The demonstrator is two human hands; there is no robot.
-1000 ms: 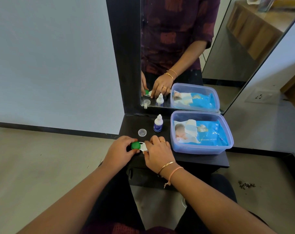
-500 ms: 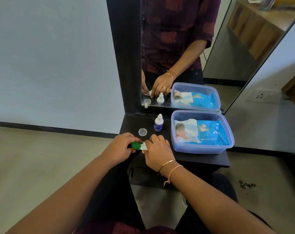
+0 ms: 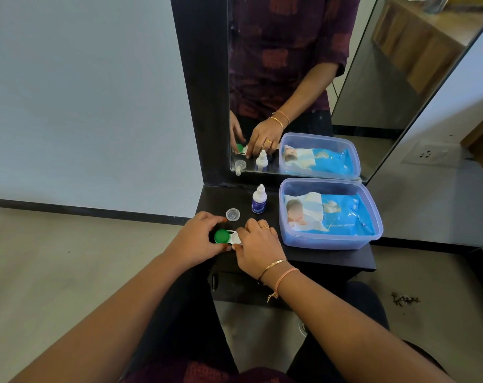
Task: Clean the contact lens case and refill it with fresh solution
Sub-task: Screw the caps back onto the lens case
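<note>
A white contact lens case with a green cap on its left well lies on the black shelf. My left hand grips the green cap between thumb and fingers. My right hand holds the case's right end, which its fingers cover. A small white and blue solution bottle stands upright behind the hands. A clear round cap lies on the shelf just beyond my left hand.
A clear blue plastic box holding a blue pack of wet wipes fills the shelf's right half. A black-framed mirror rises behind the shelf. The shelf's front edge lies right below my wrists.
Both hands stay on the case in nearly the same place. The fingers of my left hand have shifted a little around the green cap.
</note>
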